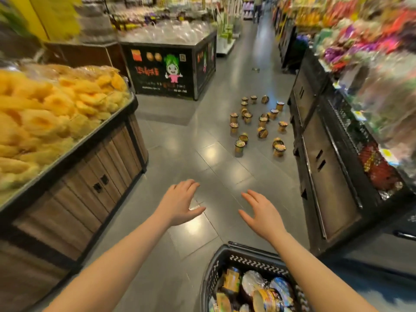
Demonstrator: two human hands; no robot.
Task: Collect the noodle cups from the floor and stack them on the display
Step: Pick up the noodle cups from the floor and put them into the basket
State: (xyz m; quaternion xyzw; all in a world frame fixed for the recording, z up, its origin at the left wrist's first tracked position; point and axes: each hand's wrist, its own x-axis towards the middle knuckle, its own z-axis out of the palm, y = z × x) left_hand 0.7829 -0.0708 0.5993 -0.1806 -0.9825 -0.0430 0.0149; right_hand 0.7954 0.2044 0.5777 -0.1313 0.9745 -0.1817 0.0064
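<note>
Noodle cups (258, 126): a scattered cluster on the grey tiled floor (180, 136), well ahead of both hands, some upright, some tipped on their sides; nearest of them a standing cup (239, 148) and a second cup (279, 151) at the cluster's near edge. Left hand (180, 204): grip empty, fingers extended and spread, palm turned inward, held above the floor well short of the cups. Right hand (262, 213): grip empty, fingers straight and loosely together, palm facing the left hand, likewise well short of the cups. Bare floor lies between hands and cups. Black plastic shopping basket (225, 262): nearer than the cups, under the right forearm, holding mixed packaged goods, several cup-shaped with foil lids. Left of the cups: a wood-panelled display bin (90, 176) heaped with bagged yellow snacks (45, 109). Beyond it, left of the cups: a black display stand (162, 70) with a cartoon figure on its front, piled with clear bags. Right of the cups: a dark cabinet-fronted display (319, 140) topped with colourful packets, blurred. Setting: a shop aisle, shelving running away beyond the cups, floor glossy with light reflections.
</note>
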